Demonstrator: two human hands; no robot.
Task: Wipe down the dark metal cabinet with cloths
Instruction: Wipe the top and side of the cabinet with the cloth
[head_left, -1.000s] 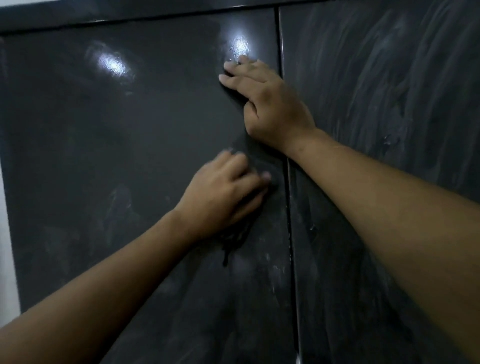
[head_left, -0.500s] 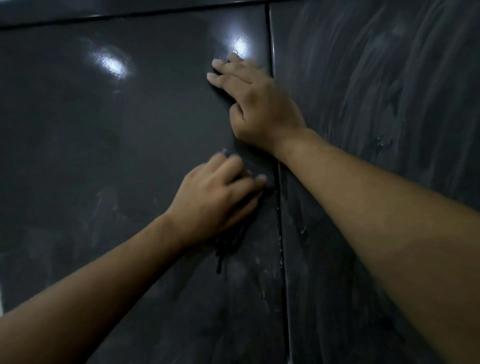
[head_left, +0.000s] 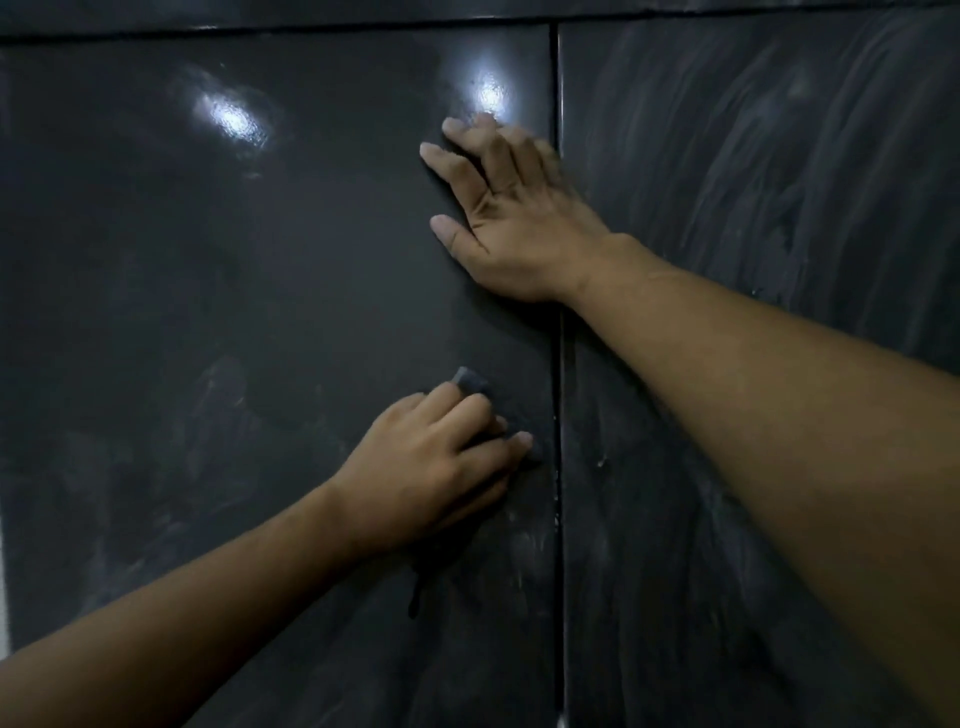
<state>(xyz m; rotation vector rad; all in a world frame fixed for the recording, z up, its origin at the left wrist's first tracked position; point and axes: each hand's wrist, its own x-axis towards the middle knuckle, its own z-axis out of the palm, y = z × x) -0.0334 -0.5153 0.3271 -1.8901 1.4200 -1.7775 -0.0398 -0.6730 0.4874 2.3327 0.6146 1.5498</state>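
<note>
The dark metal cabinet (head_left: 260, 312) fills the view, with a left door and a right door (head_left: 753, 156) split by a vertical seam. My left hand (head_left: 431, 467) presses a dark cloth (head_left: 470, 382) against the left door close to the seam; most of the cloth is hidden under the palm, and a dark strand hangs below the hand. My right hand (head_left: 514, 218) lies flat on the left door higher up, fingers straight and spread, its heel at the seam.
The right door carries pale streaky smears. Two bright light reflections (head_left: 231, 119) shine on the upper left door. A horizontal edge (head_left: 311, 23) runs along the top of the doors. A thin pale strip of wall (head_left: 4, 597) shows at the far left.
My left hand has slid down the left door with the cloth, away from my right hand. A corner of the cloth now shows above the fingers. My right thumb has spread out.
</note>
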